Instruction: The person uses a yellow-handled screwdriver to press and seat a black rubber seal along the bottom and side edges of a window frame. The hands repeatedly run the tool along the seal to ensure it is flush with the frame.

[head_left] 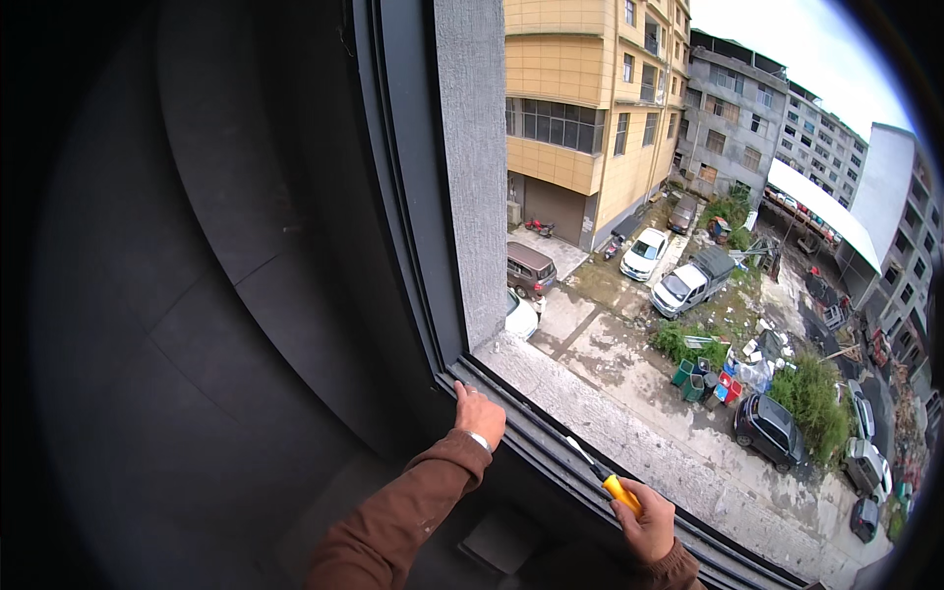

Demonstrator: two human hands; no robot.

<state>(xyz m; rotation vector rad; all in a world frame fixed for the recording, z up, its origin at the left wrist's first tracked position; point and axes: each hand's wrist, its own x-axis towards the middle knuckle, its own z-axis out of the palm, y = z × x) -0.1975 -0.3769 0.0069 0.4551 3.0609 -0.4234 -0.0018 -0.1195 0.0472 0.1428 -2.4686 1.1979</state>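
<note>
My left hand (pixel 479 413) is at the lower corner of a dark metal window frame (pixel 408 197), its fingers bent down against the bottom track (pixel 536 433). The fingers look closed, and anything between them is hidden. A pale band circles that wrist, below a brown sleeve. Further right along the sill, my right hand (pixel 649 523) is wrapped round the yellow handle of a narrow-bladed hand tool (pixel 621 494). Beyond its dark collar, the tool's pale, slim blade points up and left, over the track.
Outside the frame runs a rough concrete ledge (pixel 580 393), meeting a grey wall edge (pixel 472 177). Far below is a yard with parked cars (pixel 644 254), a covered truck (pixel 691 280), coloured bins (pixel 693 385) and rubbish. Dark surfaces fill the left side.
</note>
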